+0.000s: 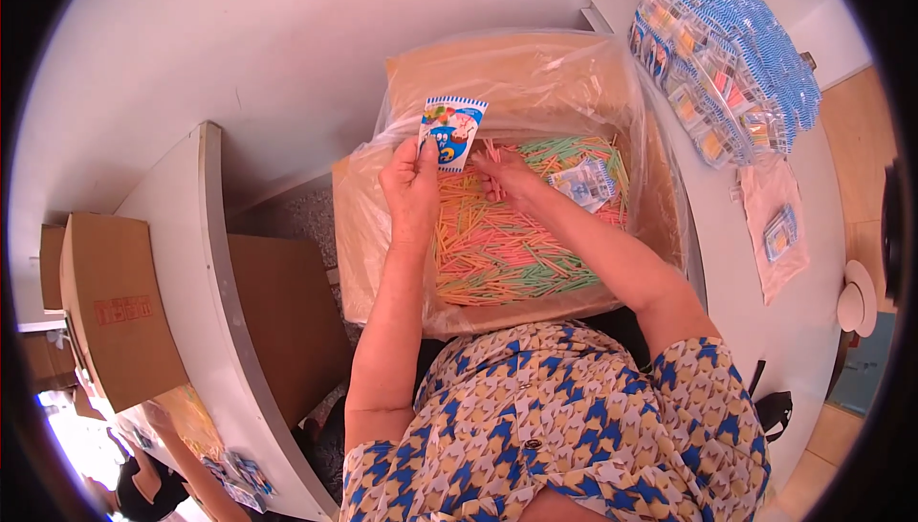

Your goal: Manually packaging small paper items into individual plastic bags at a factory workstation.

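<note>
My left hand [411, 187] is closed on a small blue-and-white printed packet [451, 130], held upright by its lower edge. Close to its right, my right hand [509, 178] pinches a few pink sticks [492, 151], their tips pointing up beside the packet. Both hands are over a large carton [359, 264] lined with clear plastic. Thin candy-like sticks [512, 254] in pink, yellow, orange and green fill it. Some blue-and-white packets [583, 184] lie on the sticks, right of my right hand.
On the white table [736, 331] to the right stands a tall pile of filled packets [736, 73]. A pink cloth [770, 192] there bears another packet [780, 232]. Left of me are a white partition [215, 235] and brown cartons [124, 312]. Another person's arm [191, 465] shows lower left.
</note>
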A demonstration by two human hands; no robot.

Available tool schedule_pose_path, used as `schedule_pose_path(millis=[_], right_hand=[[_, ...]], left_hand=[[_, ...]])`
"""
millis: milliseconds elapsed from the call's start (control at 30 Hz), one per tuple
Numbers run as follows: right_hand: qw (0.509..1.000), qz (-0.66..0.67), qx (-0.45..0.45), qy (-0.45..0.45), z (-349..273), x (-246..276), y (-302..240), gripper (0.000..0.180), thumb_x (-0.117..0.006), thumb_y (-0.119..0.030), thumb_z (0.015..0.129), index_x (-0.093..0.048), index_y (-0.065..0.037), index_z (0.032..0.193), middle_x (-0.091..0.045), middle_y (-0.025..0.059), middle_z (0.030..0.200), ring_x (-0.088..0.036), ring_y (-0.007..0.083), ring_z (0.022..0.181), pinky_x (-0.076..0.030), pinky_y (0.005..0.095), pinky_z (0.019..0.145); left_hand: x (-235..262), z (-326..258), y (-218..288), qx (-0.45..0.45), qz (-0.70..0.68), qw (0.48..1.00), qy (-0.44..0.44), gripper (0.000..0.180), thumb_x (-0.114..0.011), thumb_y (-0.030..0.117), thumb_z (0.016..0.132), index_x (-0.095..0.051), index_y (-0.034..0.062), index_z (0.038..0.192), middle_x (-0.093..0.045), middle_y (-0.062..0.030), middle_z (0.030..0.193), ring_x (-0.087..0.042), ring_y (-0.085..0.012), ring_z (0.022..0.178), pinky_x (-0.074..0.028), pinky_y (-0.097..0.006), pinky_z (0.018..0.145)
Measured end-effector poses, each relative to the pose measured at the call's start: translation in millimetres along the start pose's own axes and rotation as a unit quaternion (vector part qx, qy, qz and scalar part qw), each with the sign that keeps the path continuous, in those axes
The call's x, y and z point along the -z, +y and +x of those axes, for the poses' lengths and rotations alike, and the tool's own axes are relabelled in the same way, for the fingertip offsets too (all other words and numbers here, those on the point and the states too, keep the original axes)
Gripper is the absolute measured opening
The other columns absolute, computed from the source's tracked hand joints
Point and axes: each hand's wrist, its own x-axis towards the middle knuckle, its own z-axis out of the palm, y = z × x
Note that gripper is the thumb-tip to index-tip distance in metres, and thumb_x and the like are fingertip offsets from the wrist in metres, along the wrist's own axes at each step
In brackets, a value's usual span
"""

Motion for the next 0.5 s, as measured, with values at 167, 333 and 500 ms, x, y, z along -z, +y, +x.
schedule_pose_path(millis=[167,333,500], right_hand=[[0.993,-0.092,-0.015,0.069,14.6,-1.1,-6.7,0.006,-0.057,-0.018,0.091,-0.054,-0.013,0.093,-0.048,-0.0039,0.061,-0.039,0.0060,0.044,-0.027,0.0214,0.035],[0.998,-0.014,-0.009,0.063,20.4,-11.3,-15.8,0.014,-0.064,-0.017,0.086,-0.052,-0.010,0.082,-0.045,-0.0007,0.060,-0.038,0.0087,0.045,-0.028,0.0259,0.037],[0.998,-0.055,-0.011,0.033,14.3,-3.9,-18.4,0.016,-0.065,-0.018,0.086,-0.051,-0.010,0.083,-0.040,-0.0012,0.054,-0.037,0.0099,0.044,-0.027,0.0258,0.037]], left_hand=[[9.2,0.5,-8.6,-0.010,0.051,0.998,-0.025,0.015,-0.051,0.009,0.095,-0.062,-0.0009,0.098,-0.063,0.0007,0.088,-0.053,-0.0033,0.076,-0.045,-0.020,0.068],[7.8,3.3,-9.2,0.009,0.019,1.000,-0.019,0.014,-0.051,0.008,0.095,-0.062,-0.0009,0.096,-0.063,0.0008,0.087,-0.053,-0.0030,0.075,-0.045,-0.021,0.066],[6.0,2.1,-8.9,-0.011,0.033,0.999,-0.028,0.015,-0.051,0.008,0.095,-0.062,-0.0010,0.095,-0.063,0.0009,0.086,-0.053,-0.0031,0.074,-0.045,-0.021,0.065]])
